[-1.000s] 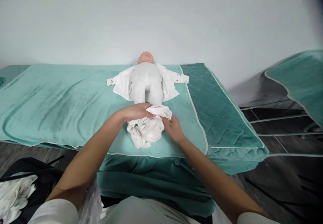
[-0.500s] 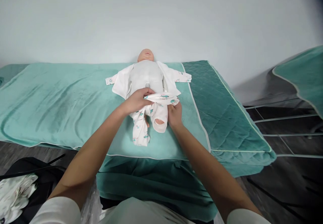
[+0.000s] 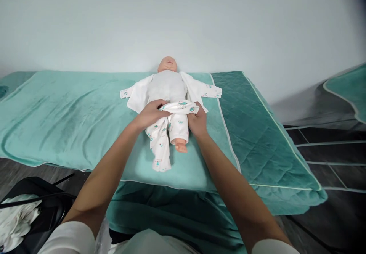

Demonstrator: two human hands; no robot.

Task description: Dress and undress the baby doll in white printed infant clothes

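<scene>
A baby doll lies on its back, its head toward the wall. Its arms are in the sleeves of a white jacket, spread apart at the front. White printed trousers cover both legs. My left hand is closed on the left side of the trousers' waistband, thumb on top. On the other side, my right hand grips the waistband's right end. One doll foot sticks out of the right trouser leg; the other foot is hidden inside the left leg.
The bed has a light green cover and a darker quilted part on the right. A white wall stands behind. At lower left, crumpled white cloth lies on a black chair. Metal rails show at right.
Both hands have drawn the waistband up a little toward the doll's belly. The foot has come out of the right trouser leg. The view has shifted slightly.
</scene>
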